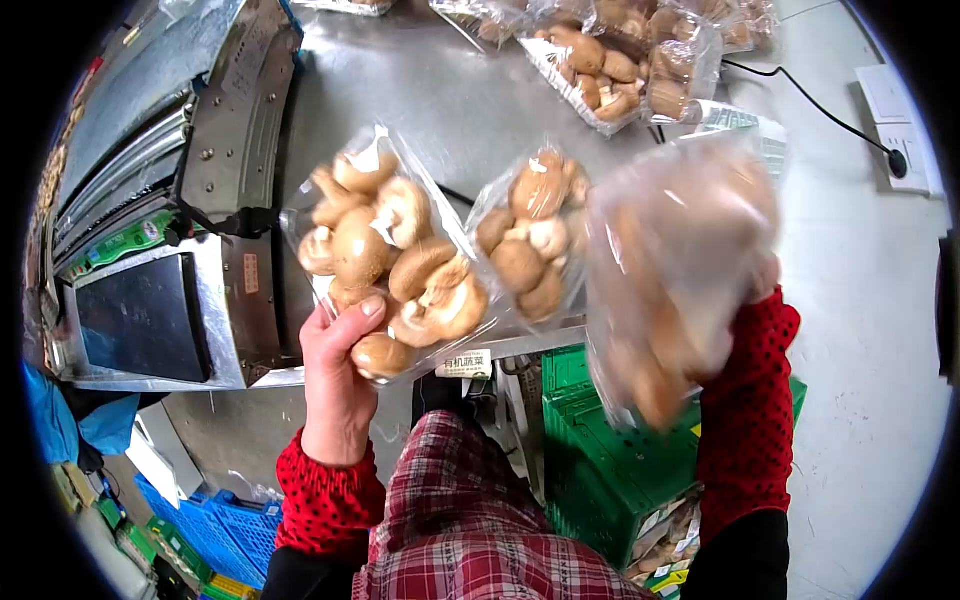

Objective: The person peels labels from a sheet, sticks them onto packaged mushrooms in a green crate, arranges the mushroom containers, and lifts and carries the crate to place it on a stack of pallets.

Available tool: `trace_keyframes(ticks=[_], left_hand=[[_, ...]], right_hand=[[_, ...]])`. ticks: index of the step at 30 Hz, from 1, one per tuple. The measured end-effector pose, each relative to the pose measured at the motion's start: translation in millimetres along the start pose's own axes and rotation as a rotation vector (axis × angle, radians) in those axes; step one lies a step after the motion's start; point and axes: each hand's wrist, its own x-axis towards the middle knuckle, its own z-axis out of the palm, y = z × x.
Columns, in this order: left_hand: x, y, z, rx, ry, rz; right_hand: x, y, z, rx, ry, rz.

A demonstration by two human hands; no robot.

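Note:
With the thumb on top, my left hand [343,365] grips the near edge of a clear-wrapped pack of mushrooms [360,245] over the steel table. My right hand [766,277] is mostly hidden behind another pack of mushrooms [680,260]; this pack is smeared by motion and appears held up on the right, tilted. Between the two lies a third wrapped pack of mushrooms [538,235] on the table, near its front edge.
A metal machine [230,130] with a dark panel stands left on the steel table [430,75]. Several wrapped mushroom packs [600,70] sit at the back. Below right is a green crate [600,470]; a blue crate [225,530] is at lower left. A black cord [820,100] runs to a wall socket.

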Motion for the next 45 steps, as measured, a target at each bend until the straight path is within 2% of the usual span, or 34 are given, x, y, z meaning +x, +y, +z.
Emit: trace_keyframes(ticks=[1, 2, 4, 6, 7, 10, 12, 14, 16, 18, 20, 21, 22, 25, 26, 27, 28, 29, 30, 31, 32, 33, 34, 36, 37, 41, 42, 43, 44, 45], left_hand=[[-6, 5, 0, 0.005, 0.107, 0.0], [-13, 15, -3, 0.117, 0.149, 0.038], [-26, 42, -4, 0.278, 0.238, 0.189], [-30, 64, -21, 0.355, 0.214, 0.344], [-29, 71, -16, 0.496, 0.254, 0.421], [1, 96, 1, 1.096, 0.228, 0.578], [37, 96, 21, 0.956, 0.025, 0.518], [79, 90, 41, 1.044, -0.144, 0.362], [111, 78, 46, 1.181, -0.217, 0.23], [128, 77, 35, 1.165, -0.287, 0.214], [119, 74, 37, 0.992, -0.307, 0.113], [121, 74, 40, 1.034, -0.351, 0.068], [122, 67, 45, 0.954, -0.307, 0.026], [130, 31, 41, 0.911, -0.337, 0.17], [113, 33, 55, 0.906, -0.28, 0.108], [96, 42, 71, 0.951, -0.24, 0.03], [95, 34, 65, 0.772, -0.309, 0.059], [63, 53, 92, 0.803, -0.232, 0.074], [61, 65, 86, 0.749, -0.219, 0.066], [41, 86, 92, 0.731, -0.306, 0.113], [41, 88, 93, 0.74, -0.37, 0.221], [41, 90, 94, 0.745, -0.432, 0.331], [21, 91, 111, 0.741, -0.533, 0.427], [-9, 73, 156, 0.72, -0.842, 0.313], [-66, 53, 203, 0.771, -0.837, 0.267], [-180, -70, 290, 0.761, -1.286, 0.001], [-212, -107, 302, 0.738, -1.375, -0.072], [-245, -145, 311, 0.679, -1.41, -0.093], [-280, -175, 322, 0.623, -1.498, -0.329], [-300, -215, 326, 0.537, -1.553, -0.44]], right_hand=[[4, -15, 11, 0.013, 0.05, 0.054], [6, -42, 25, 0.429, 0.106, 0.212], [-11, -9, 8, 0.342, 0.35, 0.392], [-16, 2, 26, 0.534, 0.499, 0.493], [-19, 20, 29, 0.645, 0.499, 0.517], [-21, 13, 60, 0.619, 0.56, 0.55], [-21, 13, 67, 0.696, 0.543, 0.522], [-11, 20, 65, 0.795, 0.493, 0.508], [14, 0, 66, 0.712, 0.549, 0.483], [16, -2, 55, 0.597, 0.577, 0.386], [-4, -11, 49, 0.707, 0.561, 0.444], [-15, -20, 49, 0.737, 0.543, 0.479], [-26, -11, 45, 0.788, 0.544, 0.539], [-23, 11, 51, 0.787, 0.451, 0.602], [-12, -5, 60, 0.65, 0.491, 0.783], [-9, 25, 66, 0.719, 0.401, 0.591], [-11, 18, 73, 0.624, 0.411, 0.489], [-11, -7, 81, 0.64, 0.458, 0.506], [-7, 11, 81, 0.514, 0.456, 0.404], [-15, -17, 87, 0.439, 0.46, 0.321], [-39, -56, 77, 0.396, 0.489, 0.237], [-57, -81, 73, 0.509, 0.486, 0.152], [-91, -114, 68, 0.486, 0.565, -0.005], [-173, -160, 51, 0.603, 0.593, 0.054], [-221, -160, 47, 0.546, 0.684, -0.005], [-434, -207, 111, 0.527, 1.231, -0.047], [-521, -174, 121, 0.444, 1.304, -0.07], [-540, -200, 146, 0.491, 1.624, 0.048], [-578, -191, 159, 0.622, 1.782, -0.044], [-611, -187, 175, 0.647, 2.0, 0.004]])
